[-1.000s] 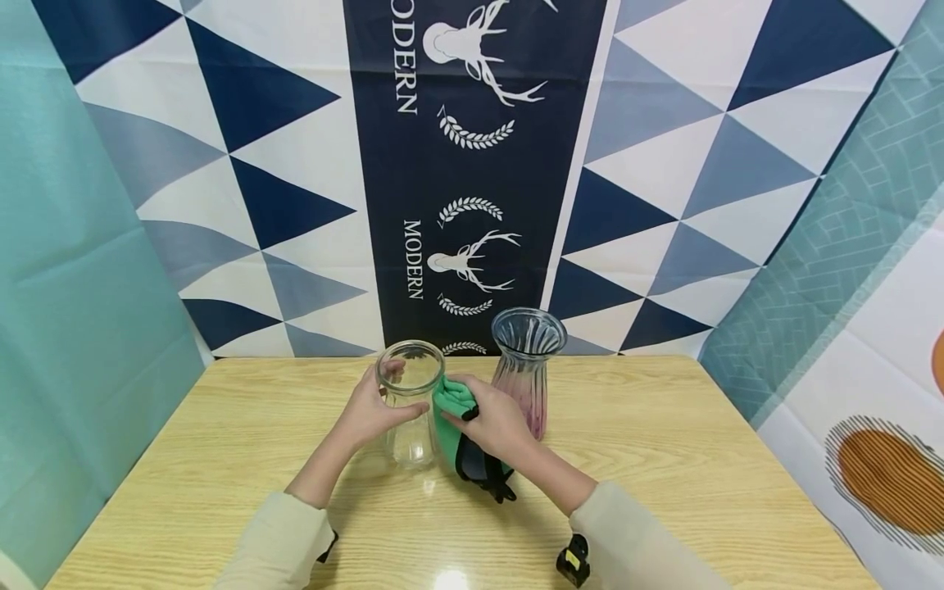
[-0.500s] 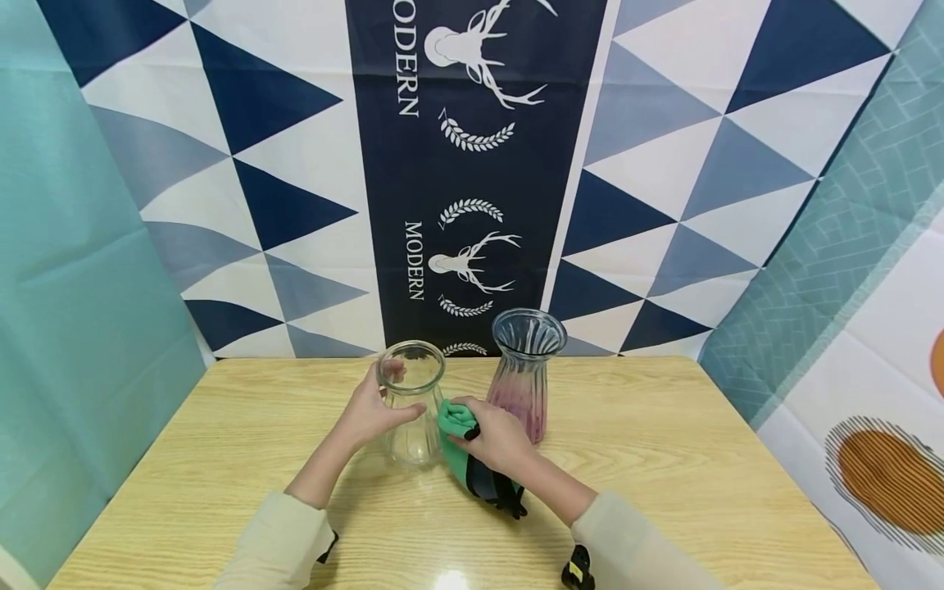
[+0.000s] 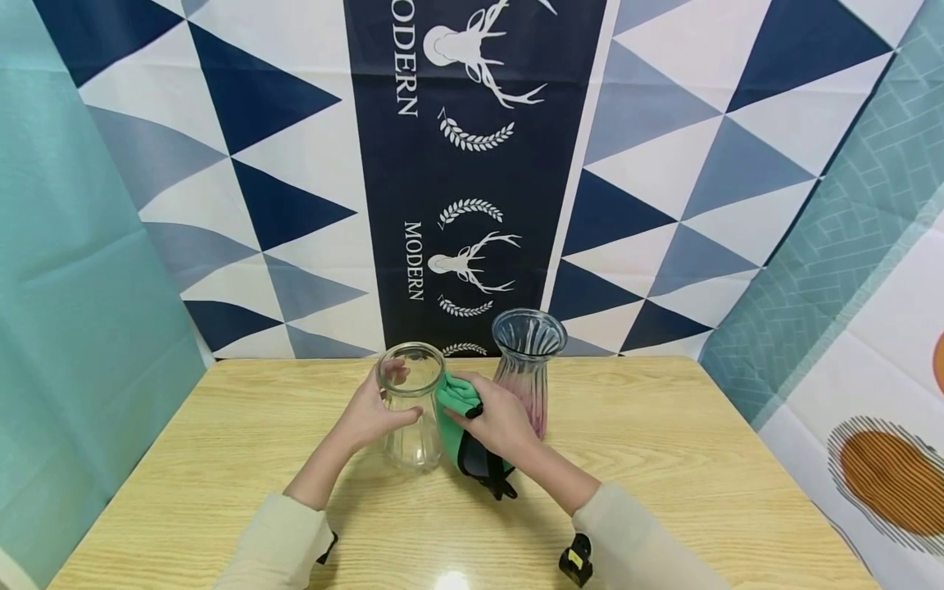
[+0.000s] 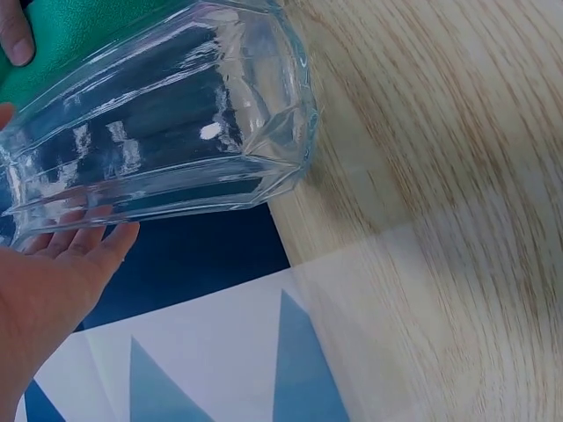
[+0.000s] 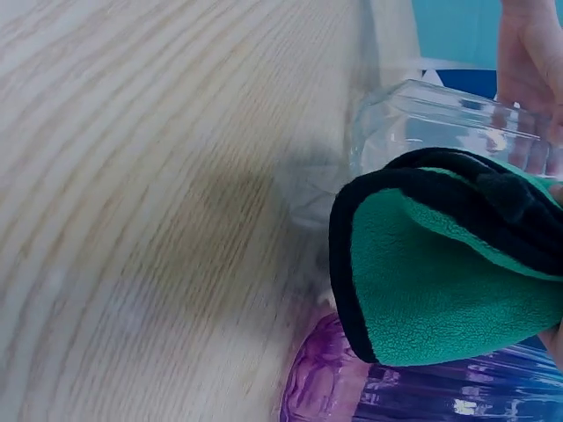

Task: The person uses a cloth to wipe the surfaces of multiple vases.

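A clear glass vase (image 3: 411, 442) stands upright on the wooden table. My left hand (image 3: 371, 415) holds it round the neck, thumb on the near side and fingers behind the glass. Bunched in my right hand (image 3: 503, 422) is a green cloth with black edging (image 3: 451, 422), pinched between thumb and fingers against the vase's right side. In the right wrist view, a loose fold of the cloth (image 5: 440, 290) hangs between the clear vase (image 5: 422, 123) and a second vase. The left wrist view shows fingers (image 4: 97, 246) along the fluted glass.
The second vase (image 3: 527, 381), ribbed glass shading from blue-grey to pink-purple, stands close behind my right hand. The wooden table (image 3: 642, 459) ends at a patterned backdrop (image 3: 472, 164). A teal curtain (image 3: 96, 287) hangs at the left.
My right hand slid the cloth down and slightly right along the vase, then brought it back up to about where it began. My left hand and the clear vase have barely moved.
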The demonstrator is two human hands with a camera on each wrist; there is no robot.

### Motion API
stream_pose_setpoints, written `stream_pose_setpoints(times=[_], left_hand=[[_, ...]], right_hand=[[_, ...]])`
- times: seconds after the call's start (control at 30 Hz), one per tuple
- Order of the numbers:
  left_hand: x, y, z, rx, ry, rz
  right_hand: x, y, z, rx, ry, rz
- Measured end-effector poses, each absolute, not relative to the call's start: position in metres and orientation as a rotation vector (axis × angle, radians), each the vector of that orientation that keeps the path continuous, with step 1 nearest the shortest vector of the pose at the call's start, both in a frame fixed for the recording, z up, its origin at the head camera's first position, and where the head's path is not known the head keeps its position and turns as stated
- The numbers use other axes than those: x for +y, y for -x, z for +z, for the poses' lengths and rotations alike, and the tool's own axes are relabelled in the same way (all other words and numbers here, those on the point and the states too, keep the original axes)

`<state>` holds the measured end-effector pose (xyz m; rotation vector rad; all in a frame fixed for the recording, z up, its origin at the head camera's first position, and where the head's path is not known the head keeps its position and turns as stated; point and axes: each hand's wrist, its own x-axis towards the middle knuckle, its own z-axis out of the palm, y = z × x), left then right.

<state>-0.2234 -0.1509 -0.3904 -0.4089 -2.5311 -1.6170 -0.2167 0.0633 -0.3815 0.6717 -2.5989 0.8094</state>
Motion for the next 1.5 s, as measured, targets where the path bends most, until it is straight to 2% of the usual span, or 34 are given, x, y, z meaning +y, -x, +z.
stream_pose_setpoints(times=[0.47,0.77,1.23,1.5], left_hand=[[-0.152,0.222,-0.389,-2.530,0.450,-1.658],[-0.150,0.222,-0.391,-2.551,0.344,-1.637],[-0.153,0.220,-0.389,-2.558,0.300,-1.584],[-0.152,0.217,-0.390,-2.549,0.316,-1.604]], right_hand=[[0.068,0.215,-0.391,-2.761,-0.721,0.777],[0.072,0.215,-0.402,-2.801,-0.741,0.718],[0.065,0.216,-0.380,-2.597,-0.727,0.821],[0.065,0.213,-0.382,-2.650,-0.745,0.803]])
